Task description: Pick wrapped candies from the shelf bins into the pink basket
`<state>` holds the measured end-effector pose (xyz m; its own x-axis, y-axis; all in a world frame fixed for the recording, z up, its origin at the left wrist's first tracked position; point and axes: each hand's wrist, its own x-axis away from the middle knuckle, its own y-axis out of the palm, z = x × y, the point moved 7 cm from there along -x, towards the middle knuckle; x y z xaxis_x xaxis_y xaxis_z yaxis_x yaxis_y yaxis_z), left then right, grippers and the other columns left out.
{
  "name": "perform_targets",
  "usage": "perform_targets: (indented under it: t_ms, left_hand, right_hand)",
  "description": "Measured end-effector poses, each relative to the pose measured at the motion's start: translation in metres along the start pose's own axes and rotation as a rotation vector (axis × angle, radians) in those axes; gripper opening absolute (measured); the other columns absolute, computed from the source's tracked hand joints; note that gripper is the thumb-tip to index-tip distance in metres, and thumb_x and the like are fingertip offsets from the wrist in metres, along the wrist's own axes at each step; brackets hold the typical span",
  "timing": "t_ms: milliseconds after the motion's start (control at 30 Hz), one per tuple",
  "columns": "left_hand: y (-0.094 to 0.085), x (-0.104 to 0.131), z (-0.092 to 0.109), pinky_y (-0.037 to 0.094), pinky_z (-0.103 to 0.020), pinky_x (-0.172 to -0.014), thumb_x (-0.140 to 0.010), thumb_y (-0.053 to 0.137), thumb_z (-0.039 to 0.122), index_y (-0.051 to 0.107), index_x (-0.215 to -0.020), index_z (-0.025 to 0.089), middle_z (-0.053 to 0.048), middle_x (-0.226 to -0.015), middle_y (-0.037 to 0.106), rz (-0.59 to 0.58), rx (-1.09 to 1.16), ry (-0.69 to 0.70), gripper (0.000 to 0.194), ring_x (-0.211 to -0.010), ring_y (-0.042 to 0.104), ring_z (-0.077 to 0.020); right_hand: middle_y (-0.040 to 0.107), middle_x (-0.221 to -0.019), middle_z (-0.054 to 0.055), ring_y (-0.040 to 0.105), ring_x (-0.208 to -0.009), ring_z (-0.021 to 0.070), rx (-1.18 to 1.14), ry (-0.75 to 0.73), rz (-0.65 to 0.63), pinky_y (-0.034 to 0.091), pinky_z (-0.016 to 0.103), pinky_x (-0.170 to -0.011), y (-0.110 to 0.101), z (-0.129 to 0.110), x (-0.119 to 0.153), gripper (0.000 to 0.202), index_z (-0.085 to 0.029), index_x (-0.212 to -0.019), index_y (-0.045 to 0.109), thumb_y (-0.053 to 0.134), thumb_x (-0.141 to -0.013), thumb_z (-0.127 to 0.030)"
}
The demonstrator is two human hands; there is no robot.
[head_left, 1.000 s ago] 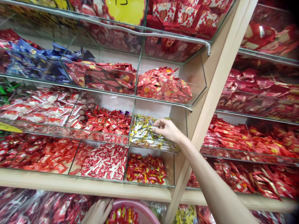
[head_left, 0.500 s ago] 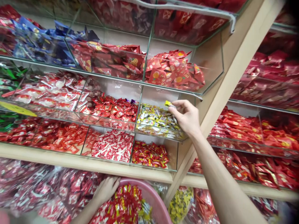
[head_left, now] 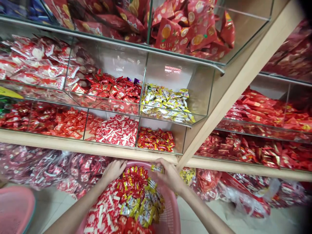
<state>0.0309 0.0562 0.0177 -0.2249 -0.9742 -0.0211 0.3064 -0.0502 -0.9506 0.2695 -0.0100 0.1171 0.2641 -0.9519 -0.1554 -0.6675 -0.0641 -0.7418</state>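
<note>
A pink basket (head_left: pixel 173 208) holds red-and-white, red-and-yellow and yellow-and-white wrapped candies. Its far rim is gripped by my left hand (head_left: pixel 115 170), fingers closed over the edge. Above the basket's right side, my right hand (head_left: pixel 168 175) holds a yellow-wrapped candy (head_left: pixel 157 168) between thumb and fingers. Beyond and higher stands the shelf compartment with yellow-and-white candies (head_left: pixel 168 100). Below that compartment lie red-and-yellow candies (head_left: pixel 156 139), beside the red-and-white candies (head_left: pixel 118 130).
Glass dividers and a slanting wooden post (head_left: pixel 234 94) frame the shelves. Large red packets (head_left: pixel 195 29) fill the upper shelf. Bagged candies (head_left: pixel 248 198) lie under the shelf at right. Another pink basin (head_left: pixel 16 208) stands on the floor at lower left.
My right hand has moved down from the yellow-and-white candy compartment to the basket, still holding a yellow candy. The view has tilted downward, showing more of the basket. My left hand stays on the rim.
</note>
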Motion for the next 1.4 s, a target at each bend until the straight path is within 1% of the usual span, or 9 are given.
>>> perform_targets:
  t_ms: [133,267,367,633,867,967,1167,1300,1400]
  left_hand:
    - [-0.001,0.0,0.001,0.042,-0.029,-0.081,-0.091,0.024,0.041,0.063,-0.1,0.02,-0.009,-0.097,0.067,0.001,-0.019,0.005,0.045,-0.093,0.061,-0.022]
    - [-0.003,0.001,0.003,0.043,-0.029,-0.076,-0.091,0.022,0.041,0.063,-0.096,0.02,-0.009,-0.089,0.068,-0.004,-0.039,0.002,0.046,-0.086,0.063,-0.0224]
    - [-0.003,0.002,0.004,0.044,-0.03,-0.072,-0.091,0.021,0.043,0.063,-0.093,0.019,-0.009,-0.086,0.068,-0.012,-0.051,-0.008,0.048,-0.083,0.064,-0.0233]
    - [-0.002,0.002,0.004,0.043,-0.028,-0.074,-0.091,0.022,0.043,0.063,-0.092,0.019,-0.008,-0.088,0.068,-0.025,-0.052,-0.025,0.047,-0.085,0.063,-0.0216]
    - [-0.002,0.002,0.004,0.043,-0.028,-0.072,-0.091,0.021,0.043,0.062,-0.091,0.02,-0.008,-0.086,0.068,-0.029,-0.055,-0.018,0.048,-0.083,0.064,-0.0211]
    - [-0.002,0.003,0.004,0.043,-0.028,-0.073,-0.091,0.022,0.044,0.062,-0.093,0.02,-0.008,-0.087,0.068,-0.029,-0.056,-0.02,0.047,-0.083,0.064,-0.0213]
    - [0.0,0.002,0.002,0.043,-0.029,-0.074,-0.091,0.021,0.045,0.063,-0.094,0.019,-0.009,-0.086,0.068,-0.03,-0.046,-0.031,0.049,-0.083,0.063,-0.0227]
    - [-0.001,0.003,0.003,0.043,-0.028,-0.076,-0.091,0.023,0.044,0.063,-0.095,0.02,-0.009,-0.09,0.068,-0.031,-0.041,-0.04,0.047,-0.085,0.063,-0.0216]
    - [-0.002,0.003,0.003,0.043,-0.028,-0.075,-0.09,0.023,0.044,0.064,-0.094,0.019,-0.009,-0.088,0.068,-0.037,-0.042,-0.045,0.048,-0.084,0.063,-0.0219]
  right_hand:
    - [0.062,-0.097,0.001,0.058,-0.083,0.0162,0.131,0.103,-0.095,0.037,0.024,-0.067,0.034,0.017,0.013,0.028,-0.023,-0.101,0.053,0.051,-0.074,-0.019]
    - [0.063,-0.097,0.005,0.058,-0.087,0.019,0.269,0.145,-0.199,0.037,0.026,-0.069,0.066,0.022,0.025,0.027,-0.02,-0.102,0.052,0.049,-0.074,-0.018]
    - [0.062,-0.099,0.006,0.057,-0.09,0.0193,0.294,0.164,-0.252,0.037,0.026,-0.071,0.077,0.023,0.029,0.029,-0.019,-0.103,0.052,0.049,-0.074,-0.016]
    - [0.061,-0.1,0.009,0.063,-0.08,0.0214,0.558,0.369,-0.175,0.037,0.027,-0.059,0.032,0.022,0.033,0.025,-0.018,-0.103,0.048,0.042,-0.079,-0.014]
    - [0.061,-0.098,0.013,0.065,-0.079,0.0255,0.694,0.37,-0.267,0.04,0.029,-0.055,0.064,0.028,0.047,0.031,-0.016,-0.103,0.05,0.034,-0.08,-0.004]
    - [0.063,-0.096,0.011,0.064,-0.079,0.0237,0.627,0.351,-0.245,0.039,0.027,-0.056,0.058,0.028,0.045,0.026,-0.018,-0.101,0.051,0.037,-0.081,-0.008]
    - [0.065,-0.087,0.006,0.062,-0.082,0.0206,0.407,0.35,-0.071,0.036,0.025,-0.061,0.009,0.03,0.037,0.015,-0.021,-0.096,0.051,0.041,-0.085,-0.025]
    - [0.063,-0.095,0.008,0.06,-0.088,0.0203,0.309,0.322,-0.118,0.037,0.025,-0.066,0.021,0.034,0.045,0.021,-0.02,-0.101,0.051,0.043,-0.082,-0.021]
    - [0.059,-0.095,0.008,0.058,-0.088,0.0203,0.245,0.287,-0.142,0.038,0.026,-0.067,0.037,0.034,0.05,0.021,-0.019,-0.093,0.053,0.044,-0.074,-0.014]
